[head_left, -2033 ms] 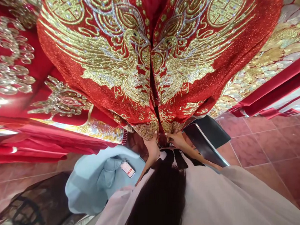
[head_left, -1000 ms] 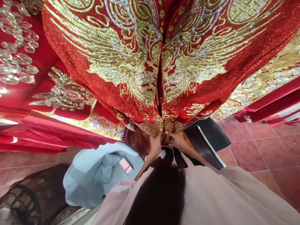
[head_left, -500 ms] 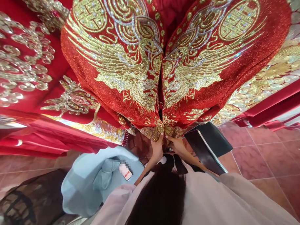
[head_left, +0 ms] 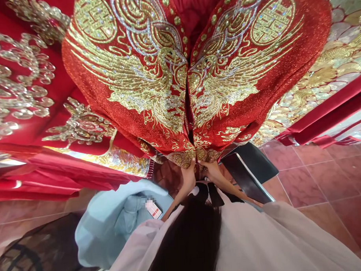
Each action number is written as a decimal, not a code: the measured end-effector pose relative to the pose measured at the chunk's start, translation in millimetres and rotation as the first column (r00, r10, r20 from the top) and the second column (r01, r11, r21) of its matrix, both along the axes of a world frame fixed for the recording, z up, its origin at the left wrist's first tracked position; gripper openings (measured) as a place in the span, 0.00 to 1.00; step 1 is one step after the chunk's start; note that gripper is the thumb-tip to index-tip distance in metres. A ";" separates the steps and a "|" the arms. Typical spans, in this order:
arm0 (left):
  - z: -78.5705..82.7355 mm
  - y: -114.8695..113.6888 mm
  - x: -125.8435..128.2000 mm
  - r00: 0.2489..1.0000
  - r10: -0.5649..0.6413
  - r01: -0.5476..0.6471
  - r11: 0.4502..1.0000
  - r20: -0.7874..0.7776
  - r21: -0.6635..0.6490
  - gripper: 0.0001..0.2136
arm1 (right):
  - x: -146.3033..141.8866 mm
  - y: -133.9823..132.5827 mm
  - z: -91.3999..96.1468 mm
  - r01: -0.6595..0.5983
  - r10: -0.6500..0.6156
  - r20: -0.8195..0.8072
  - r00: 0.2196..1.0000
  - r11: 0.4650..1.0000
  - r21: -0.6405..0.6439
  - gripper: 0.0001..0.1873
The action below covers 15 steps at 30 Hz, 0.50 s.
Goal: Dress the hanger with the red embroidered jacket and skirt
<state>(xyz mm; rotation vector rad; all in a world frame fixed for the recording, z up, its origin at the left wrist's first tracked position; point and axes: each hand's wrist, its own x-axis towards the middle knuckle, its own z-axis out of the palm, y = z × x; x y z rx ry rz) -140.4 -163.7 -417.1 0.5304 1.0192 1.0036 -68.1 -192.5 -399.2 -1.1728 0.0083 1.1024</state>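
In front of me hangs a glittering red jacket (head_left: 236,121) with gold embroidered birds and round emblems, its front parted by a narrow gap down the middle. My left hand (head_left: 188,175) grips the gold-trimmed bottom hem just left of that gap, thumb on top. Just right of the gap, my right hand (head_left: 210,171) pinches the other hem corner the same way. The two hands are close together, with the hem edges nearly meeting between them. Fingers under the cloth are hidden.
Other red garments with beaded ornaments (head_left: 87,125) hang at the left, and a sequined gold garment (head_left: 321,87) at the right. A light blue chair (head_left: 95,229) holds a phone (head_left: 153,208). A black seat (head_left: 255,164) stands on the red tiled floor (head_left: 312,182).
The view has shifted slightly, so the jacket and garments appear a little further left. Both hands keep their hold on the hem.
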 end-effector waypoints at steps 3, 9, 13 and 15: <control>1.6 3.3 -0.9 1.000 -0.015 0.015 1.000 0.026 -0.025 0.29 | -0.8 5.1 -2.0 0.008 -0.008 -0.014 1.000 1.000 -0.002 0.25; 0.4 6.2 -5.4 0.995 -0.043 0.048 0.997 0.086 -0.061 0.30 | -2.5 10.5 -1.1 -0.012 0.012 -0.027 1.000 1.000 -0.015 0.23; -8.9 2.6 -9.3 0.990 -0.096 0.100 0.994 0.102 -0.040 0.28 | -5.2 10.8 -3.6 -0.013 0.011 -0.040 0.999 0.999 -0.044 0.23; -14.6 1.5 -10.8 0.986 -0.122 0.127 0.992 0.117 -0.030 0.28 | -5.4 10.4 -6.6 -0.014 0.010 -0.054 0.999 0.997 -0.071 0.24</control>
